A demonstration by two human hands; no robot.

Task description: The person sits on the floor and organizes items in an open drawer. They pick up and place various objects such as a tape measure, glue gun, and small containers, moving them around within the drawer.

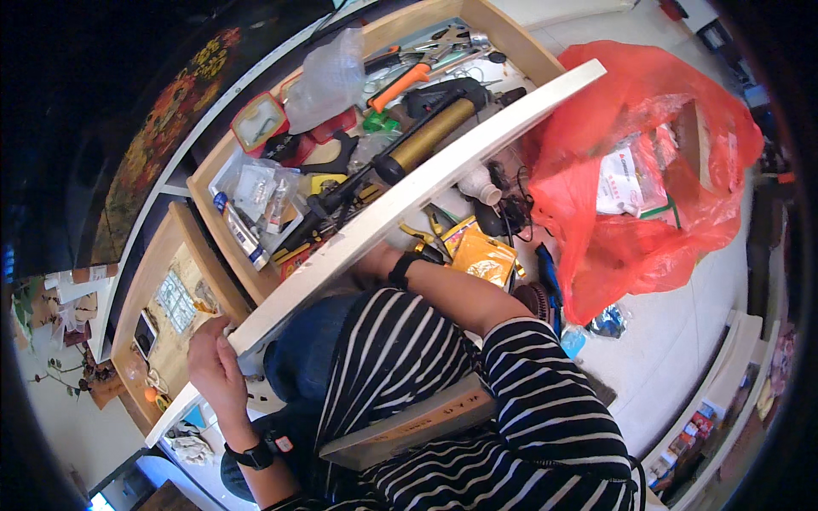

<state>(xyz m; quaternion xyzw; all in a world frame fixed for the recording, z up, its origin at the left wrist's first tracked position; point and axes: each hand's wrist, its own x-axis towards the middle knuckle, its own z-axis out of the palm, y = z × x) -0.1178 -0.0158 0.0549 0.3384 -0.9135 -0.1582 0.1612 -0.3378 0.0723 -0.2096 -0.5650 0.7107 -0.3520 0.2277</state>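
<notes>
My left hand [216, 361] lies over the white fronts where two pulled-out drawers meet, its fingers curled near the corner; how firmly they grip is hidden. My right hand [376, 260] reaches down behind the larger drawer's white front panel [422, 169], wearing a black wristband; its fingers are out of sight. That larger drawer holds a gold-and-black hand pump [434, 137], an orange-handled tool [401, 86], pliers [450, 38], a blue-and-white tube [239, 230] and a red-rimmed plastic box [259, 121]. The smaller wooden drawer [182, 246] contains a phone-like object [145, 333] and a yellow tape measure [162, 402].
An open red plastic bag [645, 255] with packets inside stands at the right. Beside my right forearm lie a yellow packet [486, 255], yellow-handled pliers [418, 233], a white bulb-like object [479, 185] and dark cables. A flat box [409, 425] rests against my lap.
</notes>
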